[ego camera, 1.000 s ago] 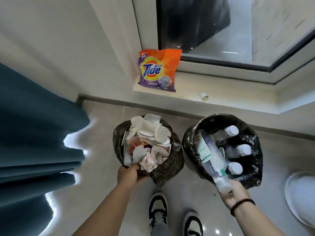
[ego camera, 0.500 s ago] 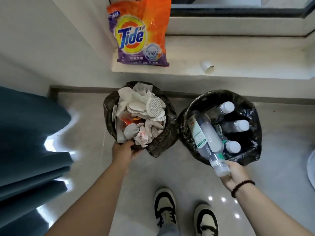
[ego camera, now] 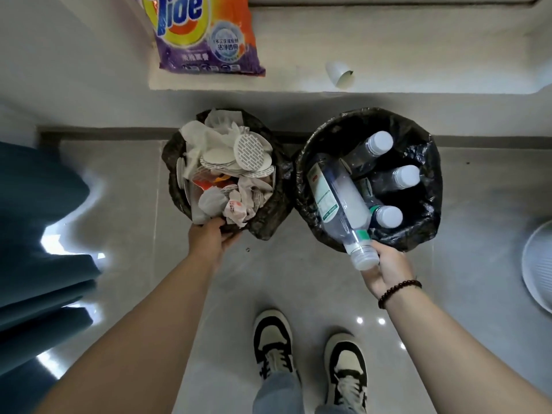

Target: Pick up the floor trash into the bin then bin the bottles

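While cap-down, bottle (ego camera: 339, 204) slants bin-ward (ego camera: 430, 162)

So there's a big orange and purple Tide detergent bag (ego camera: 206, 34) standing on the pale window ledge (ego camera: 418, 49), and a small white paper cup (ego camera: 340, 73) tipped on its side well to the right of it. Dark teal curtain (ego camera: 38, 234) bunched up along the left. Glossy grey tile floor (ego camera: 478, 189), and a white ribbed round thing (ego camera: 537, 267) cut off at the right edge. Two black-and-cream sneakers (ego camera: 274, 345) at the bottom.
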